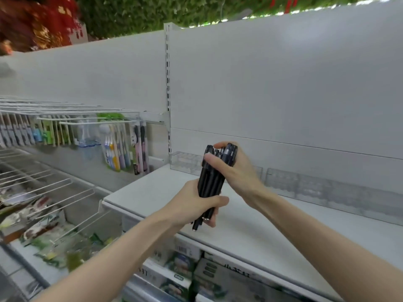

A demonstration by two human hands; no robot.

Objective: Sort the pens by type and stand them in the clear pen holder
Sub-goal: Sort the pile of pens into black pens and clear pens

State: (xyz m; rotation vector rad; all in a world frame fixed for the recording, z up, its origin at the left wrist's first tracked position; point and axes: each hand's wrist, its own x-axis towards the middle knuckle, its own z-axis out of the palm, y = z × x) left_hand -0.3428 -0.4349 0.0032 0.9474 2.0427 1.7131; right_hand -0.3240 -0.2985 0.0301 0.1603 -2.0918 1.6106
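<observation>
A bundle of several black pens [211,182] stands nearly upright in the air above the white shelf [250,225]. My left hand [194,205] grips the lower end of the bundle, with the tips sticking out below my fingers. My right hand [235,168] wraps around the capped upper ends, thumb across the front. A clear pen holder [185,162] with a grid of slots stands at the back left of the shelf, behind the bundle. Its slots look empty.
A second long clear holder [327,188] runs along the shelf's back wall to the right. Packaged toothbrushes [122,147] hang on white hooks at left, above wire racks [54,192] with bagged goods. Boxed goods [185,269] sit on the shelf below.
</observation>
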